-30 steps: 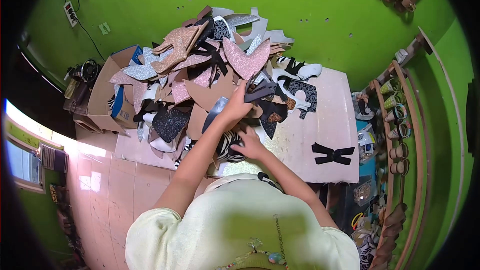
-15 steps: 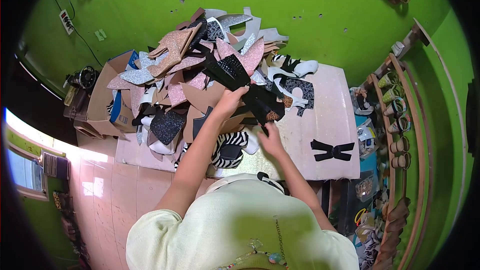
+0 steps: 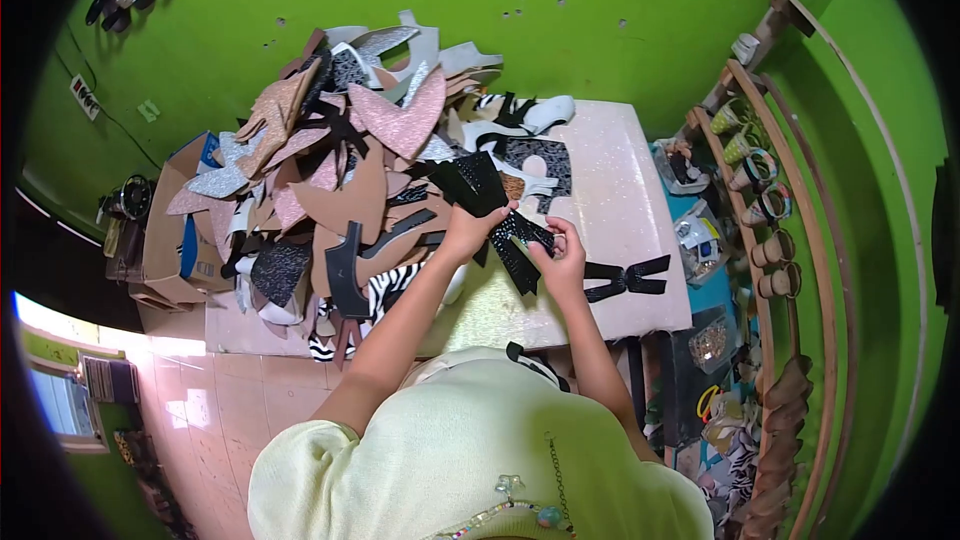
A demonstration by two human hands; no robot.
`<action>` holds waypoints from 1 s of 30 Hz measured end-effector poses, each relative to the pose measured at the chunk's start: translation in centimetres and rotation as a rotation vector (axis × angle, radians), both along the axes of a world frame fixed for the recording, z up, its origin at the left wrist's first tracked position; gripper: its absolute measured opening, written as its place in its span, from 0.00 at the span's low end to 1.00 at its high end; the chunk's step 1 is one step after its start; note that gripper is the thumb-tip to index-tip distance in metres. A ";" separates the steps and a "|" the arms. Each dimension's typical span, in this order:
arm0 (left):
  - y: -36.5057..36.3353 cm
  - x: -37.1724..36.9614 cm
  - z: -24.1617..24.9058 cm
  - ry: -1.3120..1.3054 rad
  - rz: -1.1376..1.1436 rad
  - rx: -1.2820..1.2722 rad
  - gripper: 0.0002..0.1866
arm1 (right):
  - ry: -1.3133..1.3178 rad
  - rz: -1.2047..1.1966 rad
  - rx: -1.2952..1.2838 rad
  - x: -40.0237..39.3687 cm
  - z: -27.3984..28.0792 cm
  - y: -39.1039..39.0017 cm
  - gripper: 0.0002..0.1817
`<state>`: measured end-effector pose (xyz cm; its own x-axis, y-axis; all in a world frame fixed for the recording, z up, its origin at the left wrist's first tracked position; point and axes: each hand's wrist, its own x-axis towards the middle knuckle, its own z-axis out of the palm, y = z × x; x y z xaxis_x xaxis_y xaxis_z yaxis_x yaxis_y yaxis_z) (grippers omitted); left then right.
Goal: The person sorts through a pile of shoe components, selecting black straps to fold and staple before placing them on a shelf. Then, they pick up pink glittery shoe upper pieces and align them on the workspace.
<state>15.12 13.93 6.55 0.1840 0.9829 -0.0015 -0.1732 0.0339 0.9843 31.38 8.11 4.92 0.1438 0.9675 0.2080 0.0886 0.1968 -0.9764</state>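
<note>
A black strapped shoe upper [image 3: 472,183] with rows of shiny dots is spread between my two hands above the table. My left hand [image 3: 474,228] is closed around its narrow middle, thumb on top. My right hand [image 3: 562,258] pinches one of its strap ends, fingers bent. Just right of that hand, a similar black X-shaped upper [image 3: 627,279] lies flat on the table. To the left rises a heap of cut shoe pieces, among them a pink glitter piece [image 3: 402,112], a tan piece [image 3: 343,196] and a zebra-striped piece [image 3: 393,290].
The pale table [image 3: 640,205] stands against a green wall. At the heap's left is an open cardboard box [image 3: 172,230]. A wooden rack [image 3: 765,180] with sandals runs along the right, beside plastic bags of parts [image 3: 700,245]. A tiled floor [image 3: 225,385] shows at lower left.
My right hand has risen to the upper's strap end. The black upper has turned and come lower, showing its dotted straps. The view has shifted right, and the heap's lower front pieces lie differently.
</note>
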 end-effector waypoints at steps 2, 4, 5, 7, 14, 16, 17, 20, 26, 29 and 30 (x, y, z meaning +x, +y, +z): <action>0.3 2.3 -1.5 0.003 0.017 0.022 0.12 | -0.467 -0.089 0.101 1.5 2.2 -1.1 0.25; 0.0 4.5 -1.8 -0.096 0.108 -0.035 0.11 | -0.707 -0.135 0.235 3.3 1.5 -1.4 0.23; 0.0 5.6 -2.1 -0.117 0.106 -0.039 0.11 | -0.711 -0.137 0.235 4.1 1.2 -1.6 0.23; -0.4 7.0 -1.5 -0.102 0.045 -0.138 0.11 | -0.735 -0.166 0.181 5.7 1.1 -2.1 0.20; -2.3 12.5 0.8 -0.203 -0.035 -0.306 0.09 | -0.654 -0.207 0.141 11.8 0.4 -3.0 0.12; -2.2 13.6 -0.1 -0.215 -0.055 -0.232 0.09 | -0.692 -0.155 0.153 13.3 0.0 -3.1 0.08; -2.1 13.9 -0.6 -0.202 -0.077 -0.232 0.08 | -0.690 -0.155 0.156 13.9 -0.1 -3.3 0.07; -1.9 15.0 -2.4 -0.140 -0.083 -0.147 0.10 | -0.612 -0.108 0.077 15.6 0.0 -3.3 0.06; -2.6 17.2 -2.8 -0.112 -0.127 -0.205 0.10 | -0.619 -0.017 0.043 16.5 0.0 -2.6 0.10; -2.6 17.6 -2.0 -0.082 -0.134 -0.232 0.10 | -0.555 -0.042 0.015 16.5 -0.9 -1.5 0.11; -2.6 17.6 -1.6 -0.070 -0.112 -0.224 0.11 | -0.511 -0.051 0.024 16.6 -0.7 -0.9 0.11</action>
